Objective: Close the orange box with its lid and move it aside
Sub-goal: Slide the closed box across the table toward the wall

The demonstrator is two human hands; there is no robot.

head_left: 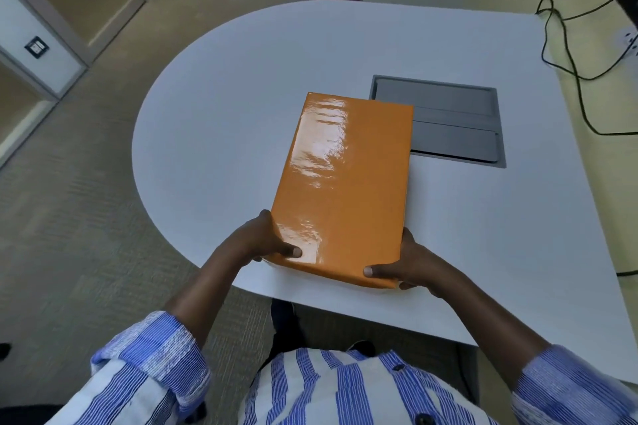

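The orange box (341,190) lies in the middle of the frame on the white bench (214,114), with its long side going away from the person, and its far right corner covers a corner of the grey hatch (455,128) that is set into the bench at the centre right. The glossy lid (331,148) already sits on top and I see no open gap along the edges that are visible, so I judge that the closing step is done or almost done; the seam at the far end is hidden, so I cannot tell if the lid is pressed fully down there. Both hands hold the near end of the box, close to the near edge of the bench. The left hand (262,241) is at the near left corner, with the thumb flat on the lid and the other fingers (264,216) curled against the left side. The right hand (411,266) is at the near right corner, the thumb also on the lid, the fingers wrapped round the side and partly under the corner, so each hand is pinching the box between thumb and fingers. The step in hand looks like the start of the move aside. The next move calls for an even grip at both corners so that the lid does not slip, then a slide or a low lift toward free bench, for example the wide clear part at the left of the frame, and away from the black cable (566,55) at the upper right
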